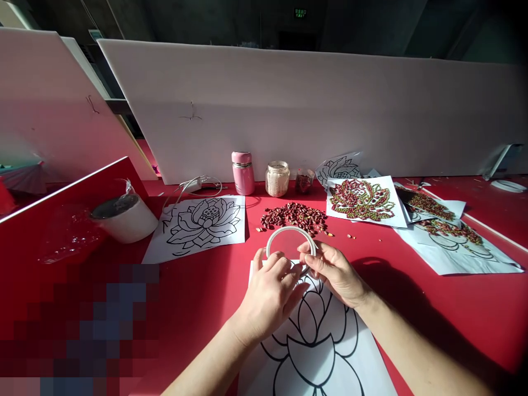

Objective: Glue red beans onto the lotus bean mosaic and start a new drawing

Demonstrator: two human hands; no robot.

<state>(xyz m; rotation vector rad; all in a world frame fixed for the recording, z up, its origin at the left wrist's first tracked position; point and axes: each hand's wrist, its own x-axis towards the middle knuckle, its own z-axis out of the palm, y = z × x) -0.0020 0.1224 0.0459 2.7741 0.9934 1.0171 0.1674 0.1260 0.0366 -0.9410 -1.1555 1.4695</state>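
Observation:
Above a white sheet with a black lotus outline (311,360), both hands hold a thin white ring (291,229) that looks like a roll of tape. My left hand (272,291) has its fingers bent over the ring's lower left edge. My right hand (336,272) pinches the ring's right side between thumb and fingers. Just beyond the ring lies a pile of dark red beans (295,215) on the red table (198,297). Whether a loose end of tape is between the fingers cannot be made out.
Behind the beans stand a pink flask (243,175), a glass jar (278,180) and a small cup (304,181). Another lotus sheet (206,223) and a tilted white container (124,217) are at left. Bean-covered lotus pictures (365,201) lie at right. A white partition (289,110) stands behind.

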